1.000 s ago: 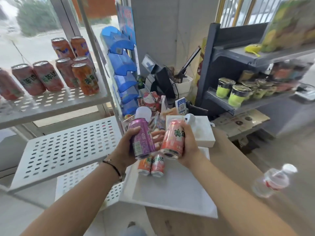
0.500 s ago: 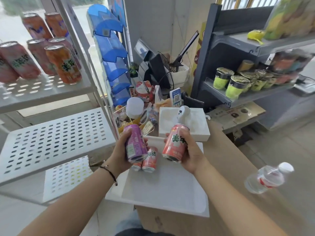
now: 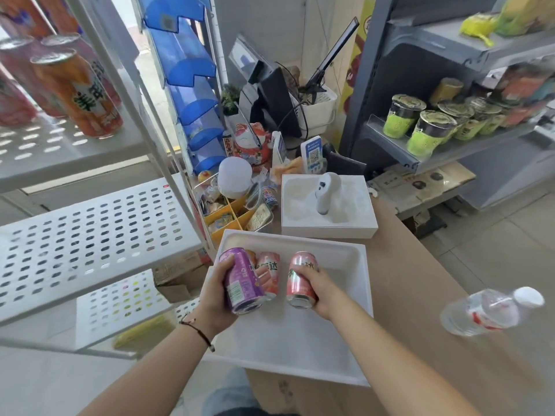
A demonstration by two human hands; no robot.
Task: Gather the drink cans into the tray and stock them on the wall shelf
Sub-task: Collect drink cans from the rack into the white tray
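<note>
My left hand [image 3: 214, 295] grips a purple can [image 3: 241, 280] over the left part of the white tray [image 3: 345, 295]. My right hand [image 3: 319, 291] grips a pink can [image 3: 300, 279] low inside the tray. Between the two held cans a pink can [image 3: 270, 273] stands in the tray, with an orange one [image 3: 251, 257] partly hidden behind the purple can. The white perforated wall shelf [image 3: 90, 235] is at the left. Its upper level carries several cans, among them an orange can [image 3: 79, 94].
A clear water bottle [image 3: 492, 310] lies on the brown counter [image 3: 420, 295] at the right. Behind the tray are a white box with a scanner [image 3: 327, 202], a yellow organiser [image 3: 231, 217] and a register. A dark shelf with green cups [image 3: 429, 133] stands at the right.
Both hands have come down toward the tray with their cans. The pink can in my right hand now sits low inside the tray. The view has tilted down and closer.
</note>
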